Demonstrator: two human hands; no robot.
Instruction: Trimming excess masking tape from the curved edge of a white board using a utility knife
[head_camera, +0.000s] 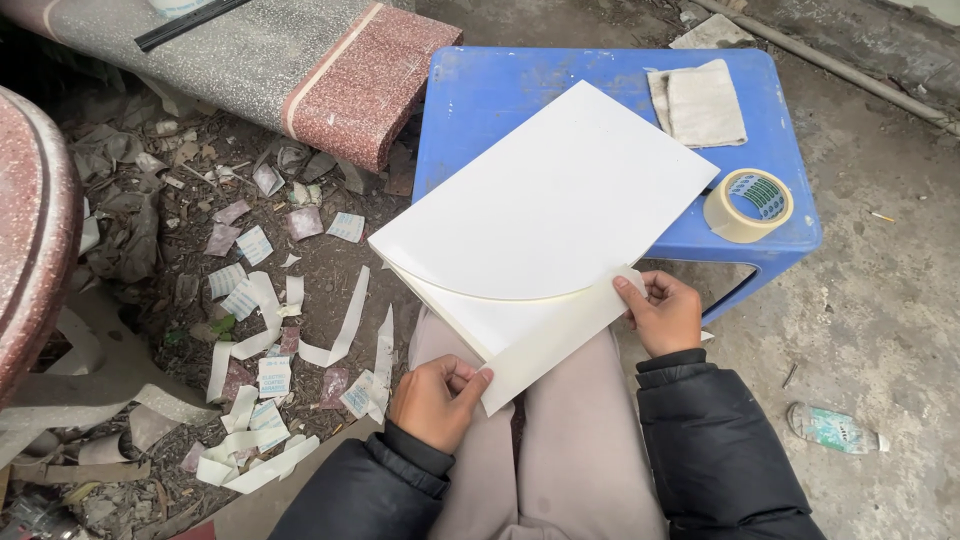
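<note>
Hands, left (432, 400) and right (664, 314), each grip pinching the white sheet's (545, 200) peeling backing strip (550, 345).

sheet (540, 200) on stool (480, 90) | tape roll (748, 204) right | cloth (698, 102) behind tape

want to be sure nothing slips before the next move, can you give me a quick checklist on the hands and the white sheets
1. Left hand gripping the peeled cream backing strip at its lower end: ok.
2. Right hand pinching the strip's upper end: ok.
3. Large white rectangular paper sheet supported, resting partly on the blue plastic stool and partly over the lap: ok.
4. Sheet's near edge flat: not ok, it curls upward in a curve.
5. Roll of tan packing tape safely placed: not ok, it sits close to the stool's front edge.
6. Folded grey cloth apart from the sheet: ok.
</note>
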